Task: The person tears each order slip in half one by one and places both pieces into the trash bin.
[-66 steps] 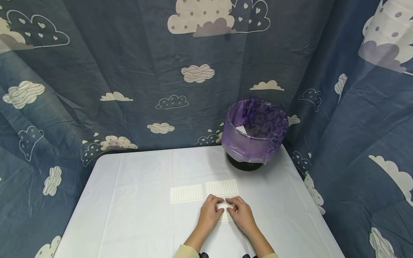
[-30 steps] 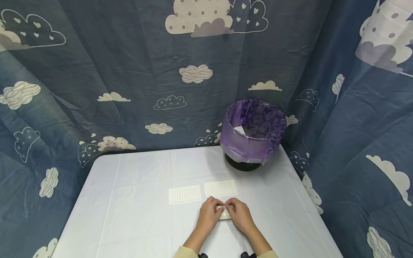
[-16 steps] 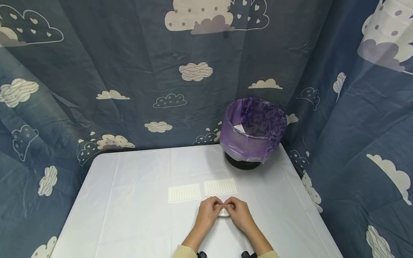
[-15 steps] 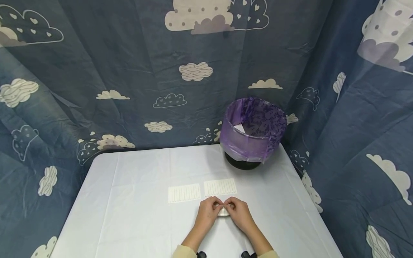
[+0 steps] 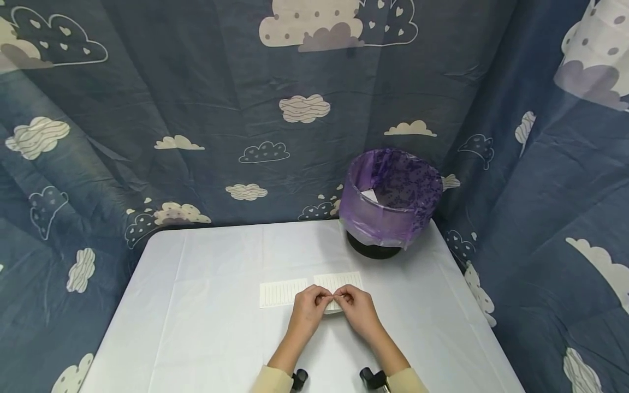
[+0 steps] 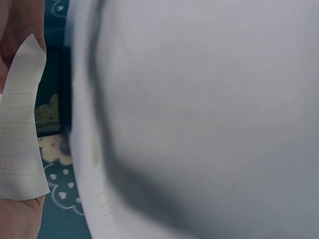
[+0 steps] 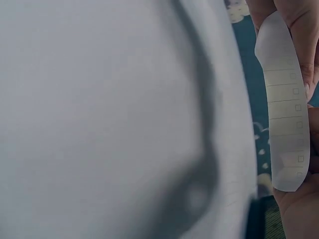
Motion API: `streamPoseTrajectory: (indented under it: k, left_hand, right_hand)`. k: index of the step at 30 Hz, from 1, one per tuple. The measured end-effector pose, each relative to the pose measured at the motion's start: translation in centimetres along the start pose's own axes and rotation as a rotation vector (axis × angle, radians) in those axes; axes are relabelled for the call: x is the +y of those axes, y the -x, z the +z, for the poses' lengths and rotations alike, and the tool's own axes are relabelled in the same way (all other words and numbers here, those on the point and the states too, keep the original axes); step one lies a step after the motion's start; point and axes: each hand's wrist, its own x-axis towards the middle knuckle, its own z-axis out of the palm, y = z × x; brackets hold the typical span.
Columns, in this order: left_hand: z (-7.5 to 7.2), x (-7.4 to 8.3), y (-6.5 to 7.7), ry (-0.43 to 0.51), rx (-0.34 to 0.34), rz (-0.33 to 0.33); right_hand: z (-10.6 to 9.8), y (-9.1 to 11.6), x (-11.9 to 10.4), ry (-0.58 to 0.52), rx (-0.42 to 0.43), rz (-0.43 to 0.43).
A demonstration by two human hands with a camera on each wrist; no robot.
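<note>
Both hands pinch one small cream paper slip with ruled lines and checkboxes, raised off the table and bowed. In the head view, my left hand (image 5: 306, 311) and my right hand (image 5: 360, 314) meet at its upper edge, thumbs and index fingertips close together at the middle. Below the fingertips a strip of the paper slip (image 5: 332, 307) shows; the hands cover the rest. The wrist views show its curved face: the paper slip (image 6: 21, 139) at the left wrist view's left edge, and the paper slip (image 7: 285, 114) at the right wrist view's right side.
Two similar lined sheets lie flat just beyond the hands, a left sheet (image 5: 281, 293) and a right sheet (image 5: 339, 279) partly overlapped by the fingers. A bin with a purple liner (image 5: 378, 221) stands at the white table's (image 5: 211, 316) back right corner, a white piece (image 5: 369, 195) inside.
Earlier the slip lay near the table with the fingertips apart on it. The fingertips have come together, the slip has bowed, and both hands have lifted it slightly up and forward.
</note>
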Motion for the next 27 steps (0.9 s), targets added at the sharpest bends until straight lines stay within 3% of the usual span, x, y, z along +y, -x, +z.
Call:
streamPoseTrajectory:
  k: [14, 27]
  left_hand:
    - [-4.4, 2.8, -2.3, -0.03, 0.148, 0.135]
    - [-6.9, 4.9, -4.0, -0.05, 0.194, 0.169]
  right_hand:
    - [-0.8, -2.7, -4.7, -0.04, 0.049, -0.19]
    - [-1.8, -4.5, -7.8, -0.039, 0.042, -0.176]
